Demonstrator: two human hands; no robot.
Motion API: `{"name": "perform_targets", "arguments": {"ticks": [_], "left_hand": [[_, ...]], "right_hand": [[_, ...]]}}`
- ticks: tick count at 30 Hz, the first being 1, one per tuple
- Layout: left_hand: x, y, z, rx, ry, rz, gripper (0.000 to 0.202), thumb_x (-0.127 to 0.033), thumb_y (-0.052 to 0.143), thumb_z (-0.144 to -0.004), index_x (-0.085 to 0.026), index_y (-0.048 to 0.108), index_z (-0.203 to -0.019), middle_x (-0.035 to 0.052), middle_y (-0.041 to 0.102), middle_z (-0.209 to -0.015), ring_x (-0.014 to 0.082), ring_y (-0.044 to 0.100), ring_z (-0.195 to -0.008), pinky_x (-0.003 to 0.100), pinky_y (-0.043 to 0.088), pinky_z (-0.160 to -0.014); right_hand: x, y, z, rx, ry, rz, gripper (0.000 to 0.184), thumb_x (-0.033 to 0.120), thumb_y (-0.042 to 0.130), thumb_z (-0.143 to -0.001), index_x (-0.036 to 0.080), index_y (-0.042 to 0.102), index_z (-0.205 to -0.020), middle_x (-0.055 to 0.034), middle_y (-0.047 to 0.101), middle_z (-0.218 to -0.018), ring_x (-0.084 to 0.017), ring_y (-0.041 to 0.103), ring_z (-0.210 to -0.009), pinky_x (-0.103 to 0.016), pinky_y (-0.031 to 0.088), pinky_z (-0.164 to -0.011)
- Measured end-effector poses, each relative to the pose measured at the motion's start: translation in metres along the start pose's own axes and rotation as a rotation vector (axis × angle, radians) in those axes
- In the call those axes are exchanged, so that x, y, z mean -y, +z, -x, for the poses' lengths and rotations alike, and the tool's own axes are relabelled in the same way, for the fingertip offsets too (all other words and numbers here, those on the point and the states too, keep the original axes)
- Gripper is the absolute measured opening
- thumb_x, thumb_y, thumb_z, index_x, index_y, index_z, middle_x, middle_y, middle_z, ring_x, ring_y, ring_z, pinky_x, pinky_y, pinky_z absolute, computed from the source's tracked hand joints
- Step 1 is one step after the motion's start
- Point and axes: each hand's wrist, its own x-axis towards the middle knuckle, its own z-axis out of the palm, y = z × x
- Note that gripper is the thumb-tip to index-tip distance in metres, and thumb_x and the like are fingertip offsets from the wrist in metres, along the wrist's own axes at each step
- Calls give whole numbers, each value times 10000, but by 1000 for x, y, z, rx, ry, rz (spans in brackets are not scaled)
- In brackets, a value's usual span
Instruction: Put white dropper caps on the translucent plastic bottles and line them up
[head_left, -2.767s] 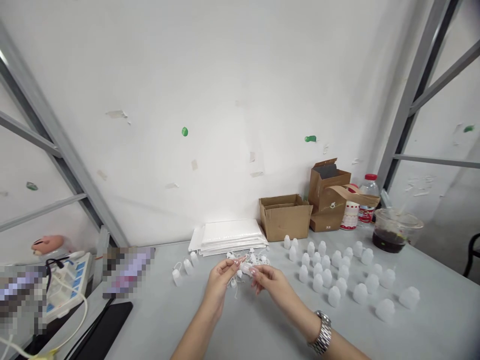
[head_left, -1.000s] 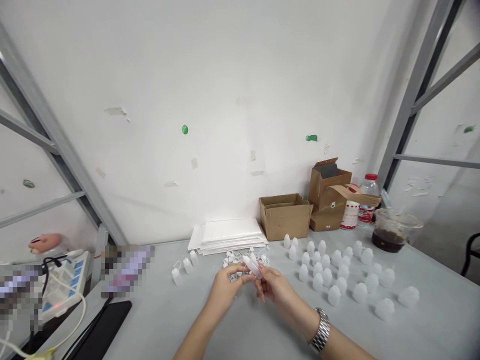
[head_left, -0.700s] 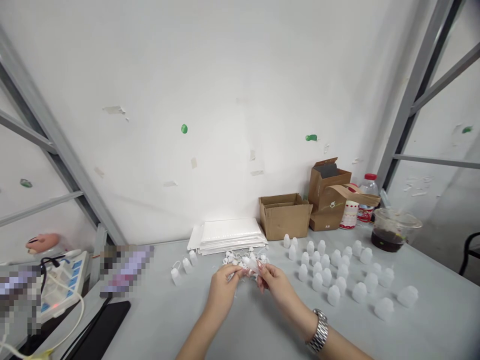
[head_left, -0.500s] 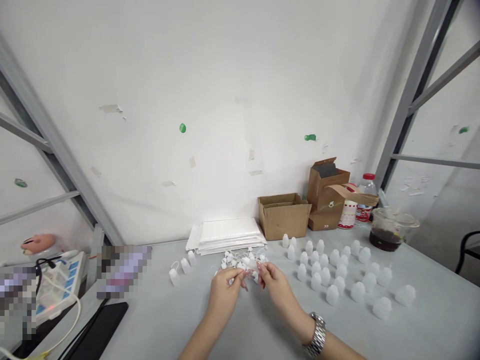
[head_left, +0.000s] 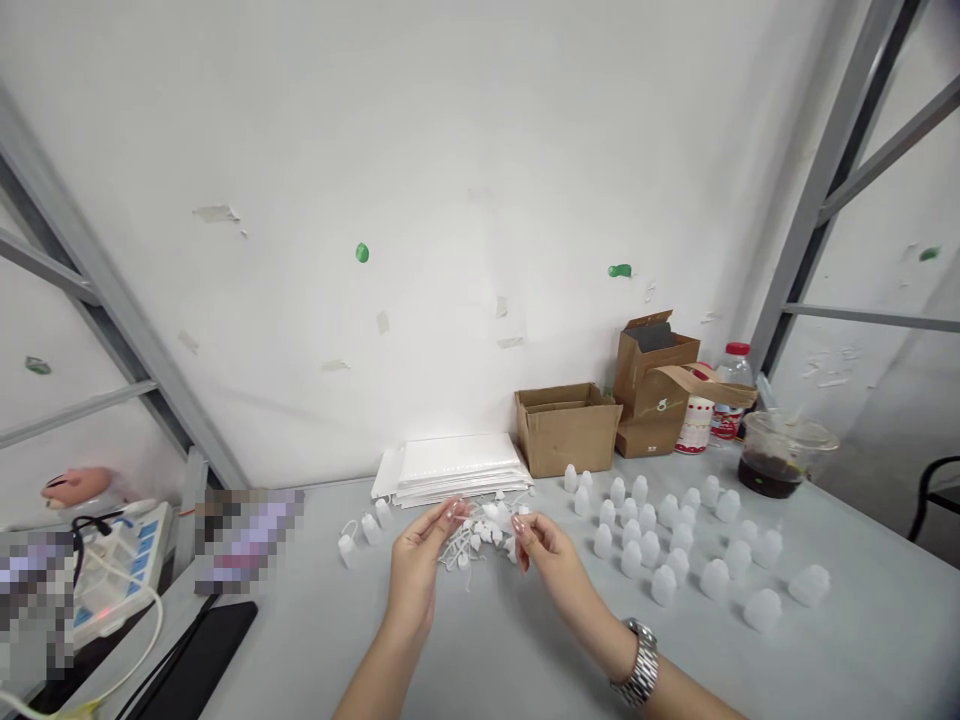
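A tangled heap of small white pieces with thin cord-like tails (head_left: 480,540) lies on the grey table between my hands. My left hand (head_left: 420,560) is at the heap's left side, thumb and forefinger pinched at its upper edge. What they pinch is too small to make out. My right hand (head_left: 551,560), wearing a metal watch (head_left: 639,664), is at the heap's right edge with its fingertips closed together; anything in them is hidden. Several frosted white domed caps (head_left: 664,585) stand upright in loose rows to the right. Three small white pieces (head_left: 370,529) stand to the left, one with a loop on top.
Behind the heap lies a stack of flat white packages (head_left: 461,468). An open cardboard box (head_left: 568,430), a brown paper bag (head_left: 651,385), a red-capped bottle (head_left: 736,385) and a plastic bowl of dark liquid (head_left: 772,470) stand back right. A power strip (head_left: 124,570) and black flat object (head_left: 199,660) lie left.
My hands have moved apart: the left shifted left and slightly up, the right slightly right. More of the heap and its tails shows between them.
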Motion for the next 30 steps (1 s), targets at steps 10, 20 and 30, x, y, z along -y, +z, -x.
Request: {"name": "perform_targets", "arguments": {"ticks": [10,20,30], "left_hand": [[-2,2,1,160,-151,181,282,-209,636,-702,-149,632,-978,95,697,-954,178,612,-967,242,449,-873],[-1,2,0,142,-155,211,232,-158,629,-703,-137,643,-934,92,693,-969,186,611,-972,252,457,-868],[-1,4,3,84,-171,219,175,-110,572,-748,-119,639,-909,94,695,-965,163,631,-923,204,486,-779]], "right_hand": [[1,8,13,48,-59,148,311,493,433,-822,200,485,-729,38,448,-600,-134,435,-580,-259,355,-586],[6,10,15,51,-81,213,284,451,422,-839,193,498,-750,30,470,-608,-138,434,-592,-258,350,-597],[4,9,15,46,-71,235,281,440,401,-847,192,480,-740,40,452,-594,-137,434,-584,-257,351,-593]]}}
